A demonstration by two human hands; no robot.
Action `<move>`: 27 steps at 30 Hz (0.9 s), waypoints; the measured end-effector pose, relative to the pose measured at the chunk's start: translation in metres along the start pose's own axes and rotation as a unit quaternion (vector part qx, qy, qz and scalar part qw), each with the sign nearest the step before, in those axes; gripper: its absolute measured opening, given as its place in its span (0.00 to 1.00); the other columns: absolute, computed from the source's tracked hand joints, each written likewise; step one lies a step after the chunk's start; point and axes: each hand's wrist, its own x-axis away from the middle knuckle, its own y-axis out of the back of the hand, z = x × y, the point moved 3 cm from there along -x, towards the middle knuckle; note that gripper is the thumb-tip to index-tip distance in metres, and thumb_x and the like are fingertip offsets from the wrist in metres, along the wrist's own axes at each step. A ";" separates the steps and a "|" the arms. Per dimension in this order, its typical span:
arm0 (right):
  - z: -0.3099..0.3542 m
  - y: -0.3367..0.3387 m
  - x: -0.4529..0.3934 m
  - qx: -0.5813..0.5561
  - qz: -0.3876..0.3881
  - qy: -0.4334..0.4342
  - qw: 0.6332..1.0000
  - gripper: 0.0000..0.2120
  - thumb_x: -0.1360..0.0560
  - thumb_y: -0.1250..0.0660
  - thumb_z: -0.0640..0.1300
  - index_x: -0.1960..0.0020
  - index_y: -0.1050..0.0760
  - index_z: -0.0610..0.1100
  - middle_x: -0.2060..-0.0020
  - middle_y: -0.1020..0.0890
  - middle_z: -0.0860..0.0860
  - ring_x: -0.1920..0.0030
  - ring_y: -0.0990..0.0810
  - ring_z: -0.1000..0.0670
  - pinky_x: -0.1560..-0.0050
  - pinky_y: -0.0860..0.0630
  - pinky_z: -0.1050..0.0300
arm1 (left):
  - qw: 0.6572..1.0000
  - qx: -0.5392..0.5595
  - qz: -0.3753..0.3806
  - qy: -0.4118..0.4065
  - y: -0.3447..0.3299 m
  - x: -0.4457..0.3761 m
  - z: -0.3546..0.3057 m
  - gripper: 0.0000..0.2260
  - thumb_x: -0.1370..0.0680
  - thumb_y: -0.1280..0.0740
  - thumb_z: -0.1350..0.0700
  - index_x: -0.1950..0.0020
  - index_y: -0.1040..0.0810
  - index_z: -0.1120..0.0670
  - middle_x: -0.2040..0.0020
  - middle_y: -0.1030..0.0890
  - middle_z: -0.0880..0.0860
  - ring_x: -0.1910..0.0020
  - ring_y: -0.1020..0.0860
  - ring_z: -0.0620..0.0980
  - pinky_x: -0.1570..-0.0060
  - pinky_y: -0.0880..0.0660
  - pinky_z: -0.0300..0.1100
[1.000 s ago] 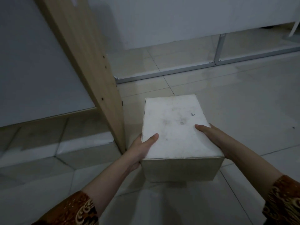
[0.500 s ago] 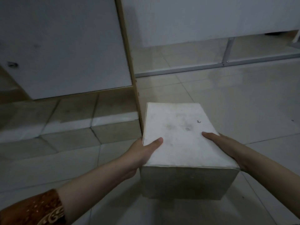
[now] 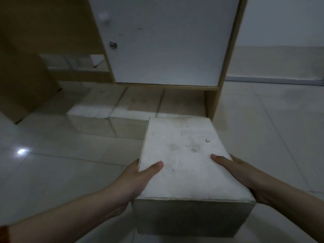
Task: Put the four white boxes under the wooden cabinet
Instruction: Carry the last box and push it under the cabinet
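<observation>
Both hands grip one white box (image 3: 185,160), held above the tiled floor (image 3: 52,172) in front of the cabinet (image 3: 164,41). Left hand (image 3: 135,179) clamps the left side, thumb lying on the lid; right hand (image 3: 245,178) clamps the right side, thumb also on the lid. Fingers below the box are hidden.

Lid is scuffed, with grey smudges and a small dark mark near its right edge; no readable writing or label on it.

Three more boxes (image 3: 140,102) sit side by side on the floor, partly tucked under the cabinet's base. The held box's far edge is close to the rightmost of them.

Cabinet door is white, with a small round metal lock (image 3: 113,45) near its left edge; frame is light wood. No brand visible.
</observation>
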 end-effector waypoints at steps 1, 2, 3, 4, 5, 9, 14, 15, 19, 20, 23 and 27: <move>0.004 -0.013 -0.007 -0.003 0.022 -0.004 1.000 0.14 0.26 0.36 0.56 0.42 0.34 0.56 0.66 0.15 0.57 0.67 0.15 0.54 0.75 0.22 0.64 | 1.000 0.005 -0.015 0.004 0.013 0.002 0.002 0.04 0.25 0.33 0.48 0.52 0.21 0.46 0.56 0.15 0.40 0.58 0.17 0.37 0.65 0.23 0.27; 0.009 -0.023 -0.011 -0.008 0.041 -0.007 0.999 0.14 0.26 0.37 0.55 0.43 0.34 0.56 0.66 0.15 0.56 0.67 0.15 0.54 0.75 0.22 0.64 | 1.000 0.006 -0.024 0.010 0.024 0.003 0.002 0.05 0.25 0.33 0.48 0.52 0.21 0.46 0.56 0.15 0.40 0.58 0.17 0.37 0.65 0.23 0.28; 0.013 -0.032 -0.015 -0.009 0.059 -0.010 0.998 0.13 0.25 0.37 0.55 0.43 0.34 0.55 0.66 0.14 0.56 0.67 0.15 0.54 0.74 0.22 0.64 | 0.999 0.009 -0.030 0.014 0.034 0.004 0.001 0.05 0.25 0.33 0.47 0.52 0.21 0.46 0.57 0.15 0.39 0.59 0.17 0.37 0.65 0.23 0.28; 0.021 -0.043 -0.020 -0.004 0.076 -0.010 0.997 0.13 0.25 0.37 0.54 0.42 0.35 0.55 0.64 0.14 0.55 0.66 0.15 0.55 0.73 0.22 0.63 | 0.999 0.010 -0.037 0.015 0.044 0.006 0.000 0.05 0.25 0.33 0.47 0.52 0.21 0.46 0.57 0.15 0.39 0.59 0.17 0.37 0.65 0.23 0.28; 0.026 -0.053 -0.023 0.005 0.086 -0.010 0.996 0.14 0.25 0.37 0.54 0.41 0.35 0.54 0.61 0.15 0.54 0.66 0.15 0.55 0.73 0.21 0.63 | 0.999 0.010 -0.043 0.013 0.054 0.009 -0.002 0.06 0.25 0.33 0.47 0.51 0.21 0.46 0.56 0.15 0.40 0.58 0.16 0.38 0.64 0.23 0.29; 0.048 -0.093 -0.034 0.047 0.125 0.020 0.991 0.17 0.24 0.38 0.56 0.38 0.37 0.56 0.50 0.19 0.54 0.55 0.17 0.54 0.67 0.20 0.64 | 0.996 0.025 -0.088 0.000 0.087 0.022 0.001 0.09 0.24 0.34 0.48 0.47 0.21 0.49 0.53 0.15 0.42 0.56 0.16 0.39 0.63 0.22 0.29; 0.064 -0.150 -0.047 0.072 0.162 0.064 0.982 0.09 0.25 0.37 0.56 0.46 0.31 0.59 0.52 0.18 0.58 0.55 0.17 0.56 0.66 0.20 0.64 | 0.987 0.008 -0.158 -0.013 0.140 0.041 0.005 0.09 0.25 0.34 0.45 0.49 0.23 0.48 0.53 0.16 0.42 0.58 0.16 0.41 0.64 0.23 0.32; 0.066 -0.165 -0.049 0.072 0.170 0.072 0.980 0.06 0.25 0.36 0.56 0.49 0.30 0.60 0.54 0.18 0.58 0.56 0.17 0.57 0.66 0.20 0.64 | 0.984 0.000 -0.176 -0.014 0.153 0.045 0.005 0.10 0.25 0.34 0.45 0.47 0.24 0.48 0.52 0.16 0.43 0.57 0.17 0.42 0.62 0.23 0.33; 0.070 -0.219 -0.056 0.045 0.213 0.112 0.970 0.10 0.27 0.31 0.49 0.49 0.28 0.59 0.55 0.16 0.57 0.59 0.15 0.57 0.65 0.20 0.63 | 0.977 -0.007 -0.214 -0.019 0.199 0.055 0.004 0.15 0.25 0.34 0.45 0.42 0.27 0.47 0.51 0.18 0.46 0.55 0.19 0.44 0.61 0.25 0.35; 0.072 -0.232 -0.058 0.045 0.223 0.119 0.966 0.12 0.28 0.30 0.48 0.49 0.28 0.59 0.54 0.16 0.57 0.57 0.15 0.57 0.64 0.20 0.63 | 0.976 -0.006 -0.219 -0.016 0.210 0.057 0.005 0.15 0.25 0.34 0.45 0.41 0.27 0.47 0.51 0.18 0.46 0.55 0.19 0.45 0.62 0.25 0.35; 0.079 -0.270 -0.068 0.060 0.240 0.142 0.958 0.16 0.28 0.29 0.45 0.45 0.28 0.57 0.49 0.17 0.55 0.51 0.16 0.53 0.57 0.18 0.59 | 0.974 0.028 -0.226 -0.007 0.242 0.059 0.014 0.16 0.25 0.34 0.47 0.39 0.27 0.51 0.49 0.17 0.50 0.53 0.18 0.49 0.59 0.24 0.39; 0.095 -0.329 -0.089 0.085 0.259 0.155 0.949 0.15 0.27 0.30 0.45 0.47 0.31 0.59 0.45 0.20 0.52 0.46 0.19 0.51 0.52 0.19 0.58 | 0.962 0.094 -0.258 -0.002 0.289 0.056 0.028 0.17 0.24 0.33 0.51 0.37 0.27 0.54 0.48 0.18 0.53 0.53 0.19 0.51 0.57 0.25 0.42</move>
